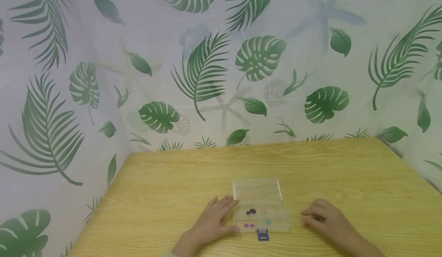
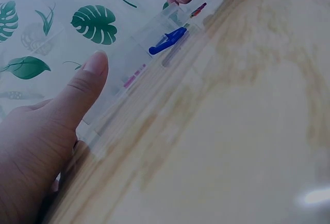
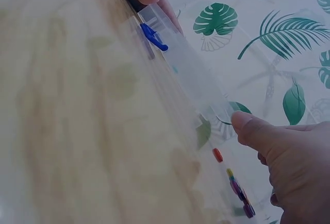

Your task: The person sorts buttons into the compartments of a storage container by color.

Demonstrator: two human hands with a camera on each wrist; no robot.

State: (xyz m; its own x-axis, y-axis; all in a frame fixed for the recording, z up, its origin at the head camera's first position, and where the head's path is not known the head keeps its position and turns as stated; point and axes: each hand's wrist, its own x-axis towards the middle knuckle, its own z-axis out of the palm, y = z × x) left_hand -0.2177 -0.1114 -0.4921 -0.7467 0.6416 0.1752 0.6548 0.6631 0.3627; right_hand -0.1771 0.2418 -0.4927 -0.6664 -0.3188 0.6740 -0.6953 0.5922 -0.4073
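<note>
A clear plastic compartment box (image 1: 276, 226) lies on the table, its lid (image 1: 257, 191) tipped back and a blue latch (image 1: 263, 234) at the front. Dark pieces (image 1: 253, 211), a pink piece (image 1: 264, 210), purple pieces (image 1: 249, 225) and a teal piece (image 1: 268, 222), all small and button-like, sit in separate compartments. My left hand (image 1: 215, 218) rests against the box's left side, fingers stretched and thumb spread at the front corner. Right of the box hovers my right hand (image 1: 326, 218), thumb and forefinger brought close together; whether they pinch anything I cannot tell.
Beside my right hand a red piece (image 3: 217, 155) and a row of multicoloured pieces (image 3: 240, 193) lie on the wood-grain table (image 1: 186, 180). A leaf-print cloth (image 1: 214, 76) hangs behind the table's far edge and along both sides.
</note>
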